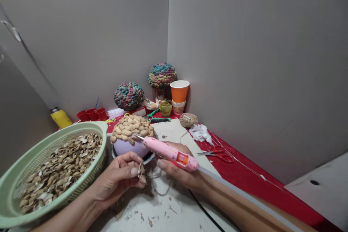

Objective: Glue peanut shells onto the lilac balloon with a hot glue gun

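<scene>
A pink hot glue gun point(165, 151) lies in my right hand point(179, 174), its metal nozzle pointing left at the lower rows of shells. That nozzle is close to a lilac ball point(129, 148) whose upper half is covered in peanut shells point(133, 127). The ball rests in a dark-rimmed bowl point(149, 158). In front of it, my left hand point(122, 174) pinches a piece of peanut shell point(141, 170) between thumb and fingers. A long glue stick point(231, 185) trails from the back of the gun along my right forearm.
On the left stands a green basket point(104, 141) of peanut shells. Scissors point(217, 154), twine point(188, 120) and crumpled white plastic point(200, 133) lie to the right. Behind are painted shell balls point(129, 96), an orange cup point(179, 91), red cups point(92, 114) and pliers point(160, 120).
</scene>
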{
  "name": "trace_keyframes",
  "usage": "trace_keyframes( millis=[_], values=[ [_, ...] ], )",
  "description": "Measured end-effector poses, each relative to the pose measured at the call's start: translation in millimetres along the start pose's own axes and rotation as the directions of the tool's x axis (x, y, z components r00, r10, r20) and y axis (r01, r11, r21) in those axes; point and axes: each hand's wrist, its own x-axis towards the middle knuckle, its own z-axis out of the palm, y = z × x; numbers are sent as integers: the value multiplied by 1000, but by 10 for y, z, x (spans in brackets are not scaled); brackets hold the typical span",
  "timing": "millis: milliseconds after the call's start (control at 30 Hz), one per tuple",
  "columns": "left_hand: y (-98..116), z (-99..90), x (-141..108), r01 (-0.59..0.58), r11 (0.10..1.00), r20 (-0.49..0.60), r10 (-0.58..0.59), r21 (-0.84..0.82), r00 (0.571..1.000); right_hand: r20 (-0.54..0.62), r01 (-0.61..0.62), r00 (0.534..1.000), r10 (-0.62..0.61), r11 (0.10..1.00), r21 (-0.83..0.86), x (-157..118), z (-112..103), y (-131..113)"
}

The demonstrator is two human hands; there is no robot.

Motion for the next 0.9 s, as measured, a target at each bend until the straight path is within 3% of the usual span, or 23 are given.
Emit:
trace_keyframes(
  millis=[100,233,433,633,900],
  values=[
    [14,27,-18,-2,1000,-10,2,-13,1000,22,122,993,-120,989,-84,13,-23,44],
    [112,95,-73,-31,999,3,31,-16,1000,87,317,948,-305,926,-205,11,-29,80],
    [216,79,-97,-159,987,-75,159,8,984,94,406,914,-395,875,-262,20,-38,18],
    [177,15,-56,-192,981,-113,193,23,975,187,499,866,-463,815,-293,51,-73,72],
    [206,29,-65,-247,968,-174,251,48,952,228,471,881,-415,816,-336,50,-84,164]
  ],
)
